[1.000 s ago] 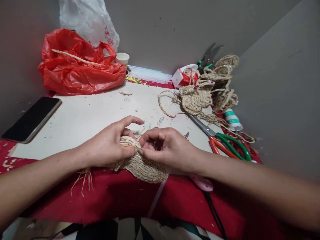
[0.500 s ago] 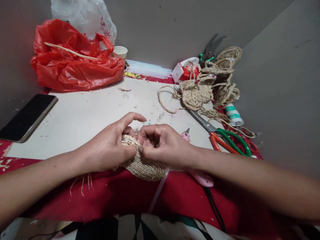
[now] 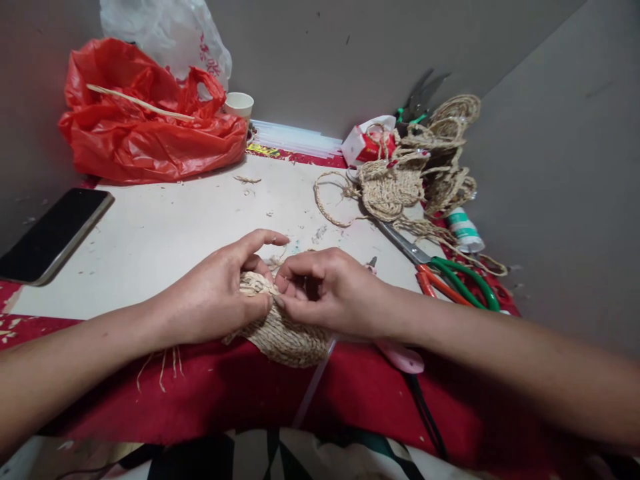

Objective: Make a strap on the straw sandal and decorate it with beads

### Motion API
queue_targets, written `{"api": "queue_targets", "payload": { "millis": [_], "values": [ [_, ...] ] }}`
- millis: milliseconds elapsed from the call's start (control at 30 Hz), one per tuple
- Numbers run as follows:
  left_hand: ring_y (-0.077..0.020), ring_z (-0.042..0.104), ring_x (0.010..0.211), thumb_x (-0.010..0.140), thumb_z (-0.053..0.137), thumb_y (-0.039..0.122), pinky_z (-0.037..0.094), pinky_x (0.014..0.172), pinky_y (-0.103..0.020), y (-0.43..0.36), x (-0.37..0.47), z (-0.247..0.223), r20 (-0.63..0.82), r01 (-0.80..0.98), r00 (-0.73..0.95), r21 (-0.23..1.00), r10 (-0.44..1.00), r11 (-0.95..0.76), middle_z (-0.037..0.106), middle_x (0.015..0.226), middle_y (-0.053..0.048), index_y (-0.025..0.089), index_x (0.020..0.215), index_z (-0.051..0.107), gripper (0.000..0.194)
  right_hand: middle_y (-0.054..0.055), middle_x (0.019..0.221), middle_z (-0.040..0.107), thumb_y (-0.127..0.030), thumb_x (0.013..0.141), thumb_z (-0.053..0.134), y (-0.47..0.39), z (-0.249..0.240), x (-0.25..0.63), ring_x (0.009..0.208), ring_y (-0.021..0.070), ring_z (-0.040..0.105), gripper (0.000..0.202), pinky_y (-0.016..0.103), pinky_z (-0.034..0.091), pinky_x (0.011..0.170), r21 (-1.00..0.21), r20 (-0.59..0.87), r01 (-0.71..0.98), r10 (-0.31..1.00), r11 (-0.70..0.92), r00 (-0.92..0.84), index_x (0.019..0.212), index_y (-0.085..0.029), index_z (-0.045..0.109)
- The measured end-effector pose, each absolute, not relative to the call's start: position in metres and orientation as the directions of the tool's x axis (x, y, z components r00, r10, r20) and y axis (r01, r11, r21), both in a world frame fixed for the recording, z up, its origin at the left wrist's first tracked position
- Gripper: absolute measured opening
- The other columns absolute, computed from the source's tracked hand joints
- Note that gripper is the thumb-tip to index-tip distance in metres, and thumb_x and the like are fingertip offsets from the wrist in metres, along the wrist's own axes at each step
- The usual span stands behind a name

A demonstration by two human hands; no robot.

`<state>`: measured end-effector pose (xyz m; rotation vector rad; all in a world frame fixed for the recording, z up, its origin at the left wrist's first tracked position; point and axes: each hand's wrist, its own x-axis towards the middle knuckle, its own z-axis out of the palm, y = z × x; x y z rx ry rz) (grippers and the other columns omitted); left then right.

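A small woven straw piece lies at the near edge of the table, over the red cloth. My left hand grips its left side, thumb pressed on the weave and index finger stretched out above it. My right hand pinches the piece's upper edge right beside the left thumb. Loose straw ends trail out below my left wrist. Much of the piece is hidden under both hands.
A pink glue gun and its black cord lie under my right forearm. Scissors with green and orange handles, a heap of woven straw pieces, a red plastic bag, a paper cup and a phone surround the white board.
Both hands stay on the woven piece with only small finger shifts at its upper edge. The view tilted slightly between the earliest frame and now.
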<state>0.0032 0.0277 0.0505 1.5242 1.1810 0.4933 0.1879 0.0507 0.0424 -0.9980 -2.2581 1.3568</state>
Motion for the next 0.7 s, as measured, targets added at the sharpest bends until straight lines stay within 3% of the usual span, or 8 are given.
{"api": "queue_targets", "payload": {
  "millis": [167, 233, 300, 367, 500, 600, 700],
  "values": [
    [-0.0042, 0.043, 0.050, 0.071, 0.055, 0.005, 0.036, 0.044, -0.016, 0.026, 0.008, 0.048, -0.259, 0.369, 0.408, 0.924, 0.876, 0.101, 0.060, 0.083, 0.004, 0.025, 0.118, 0.046, 0.052, -0.005, 0.056, 0.043, -0.013, 0.070, 0.051, 0.047, 0.035, 0.184, 0.051, 0.0065, 0.036, 0.010, 0.021, 0.029, 0.051, -0.674, 0.130, 0.440, 0.681, 0.594, -0.720, 0.066, -0.017, 0.044],
    [-0.0042, 0.042, 0.049, 0.071, 0.053, 0.005, 0.034, 0.042, -0.015, 0.026, 0.009, 0.049, -0.268, 0.360, 0.414, 0.926, 0.870, 0.114, 0.060, 0.081, 0.005, 0.026, 0.116, 0.046, 0.050, -0.005, 0.056, 0.041, -0.014, 0.069, 0.051, 0.044, 0.032, 0.183, 0.052, 0.0069, 0.035, 0.010, 0.022, 0.029, 0.052, -0.666, 0.209, 0.406, 0.679, 0.626, -0.704, 0.064, -0.018, 0.043],
    [-0.0039, 0.040, 0.048, 0.071, 0.053, 0.006, 0.034, 0.041, -0.015, 0.027, 0.010, 0.050, -0.283, 0.359, 0.418, 0.924, 0.863, 0.129, 0.060, 0.081, 0.005, 0.026, 0.116, 0.045, 0.050, -0.006, 0.055, 0.040, -0.014, 0.069, 0.050, 0.043, 0.031, 0.182, 0.050, 0.0061, 0.034, 0.010, 0.020, 0.028, 0.049, -0.771, 0.146, 0.381, 0.724, 0.510, -0.675, 0.063, -0.018, 0.044],
    [-0.0036, 0.040, 0.048, 0.071, 0.053, 0.006, 0.034, 0.042, -0.015, 0.027, 0.010, 0.051, -0.292, 0.368, 0.420, 0.920, 0.859, 0.133, 0.060, 0.081, 0.005, 0.026, 0.116, 0.045, 0.049, -0.006, 0.055, 0.041, -0.014, 0.068, 0.051, 0.044, 0.030, 0.182, 0.049, 0.0050, 0.034, 0.007, 0.018, 0.028, 0.045, -0.891, -0.020, 0.360, 0.768, 0.278, -0.641, 0.063, -0.017, 0.047],
    [-0.0028, 0.038, 0.047, 0.072, 0.055, 0.007, 0.033, 0.041, -0.015, 0.027, 0.008, 0.052, -0.292, 0.368, 0.445, 0.921, 0.847, 0.125, 0.057, 0.082, 0.006, 0.027, 0.118, 0.045, 0.052, -0.007, 0.056, 0.045, -0.014, 0.067, 0.055, 0.047, 0.029, 0.186, 0.048, 0.0039, 0.036, 0.004, 0.017, 0.029, 0.045, -0.956, -0.245, 0.281, 0.745, -0.081, -0.621, 0.069, -0.015, 0.052],
    [-0.0032, 0.039, 0.049, 0.073, 0.056, 0.008, 0.033, 0.042, -0.016, 0.027, 0.005, 0.050, -0.302, 0.364, 0.458, 0.922, 0.836, 0.133, 0.056, 0.084, 0.005, 0.027, 0.118, 0.045, 0.050, -0.007, 0.055, 0.044, -0.015, 0.071, 0.058, 0.050, 0.028, 0.190, 0.048, 0.0037, 0.036, 0.004, 0.017, 0.029, 0.045, -0.960, -0.252, 0.264, 0.713, -0.097, -0.655, 0.071, -0.014, 0.054],
    [-0.0043, 0.041, 0.050, 0.075, 0.056, 0.011, 0.036, 0.045, -0.018, 0.028, 0.003, 0.046, -0.305, 0.372, 0.446, 0.918, 0.841, 0.135, 0.057, 0.087, 0.004, 0.029, 0.120, 0.045, 0.050, -0.006, 0.057, 0.046, -0.018, 0.077, 0.059, 0.051, 0.030, 0.193, 0.051, 0.0048, 0.039, 0.006, 0.018, 0.032, 0.048, -0.950, -0.176, 0.307, 0.724, 0.052, -0.667, 0.073, -0.013, 0.057]
  ]
}}
